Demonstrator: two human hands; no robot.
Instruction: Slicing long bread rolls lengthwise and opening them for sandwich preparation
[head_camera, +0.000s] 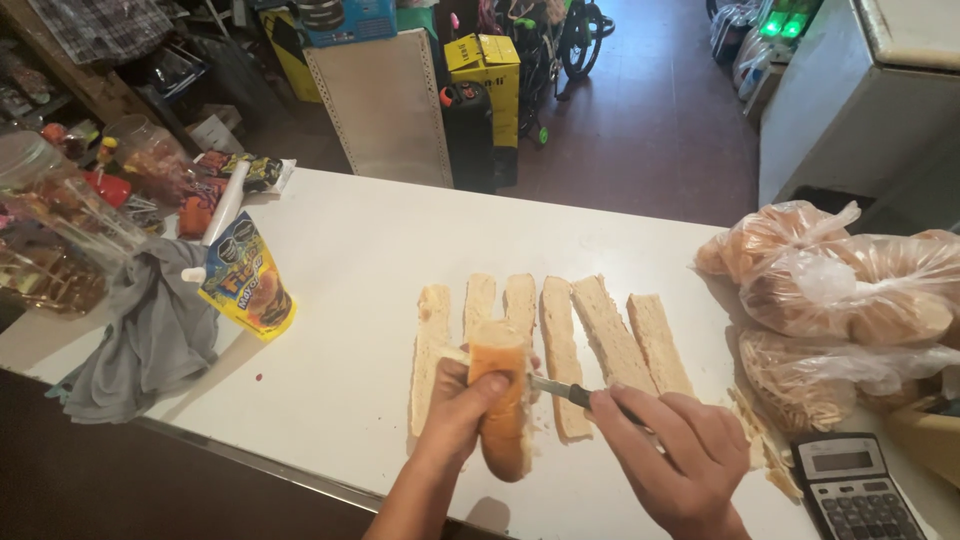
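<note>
left hand (462, 400) grips bread roll (503, 400) | right hand (668, 455), at 3 o'clock, closed on knife (556, 389) | risk: blade slips toward left fingers, or roll tears unevenly

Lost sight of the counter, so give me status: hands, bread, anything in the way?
Left hand grips bread roll on edge. Right hand holds knife, blade in the roll. Six cut bread halves lie just behind on the counter.

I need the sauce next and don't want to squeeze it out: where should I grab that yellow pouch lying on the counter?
Likely by the white spout neck at the top of the yellow sauce pouch, coming from its upper left. The pouch lies flat on the white counter with soft, bulging sides, so the stiff neck gives a firmer hold; the grey cloth crowds its left side.
</note>
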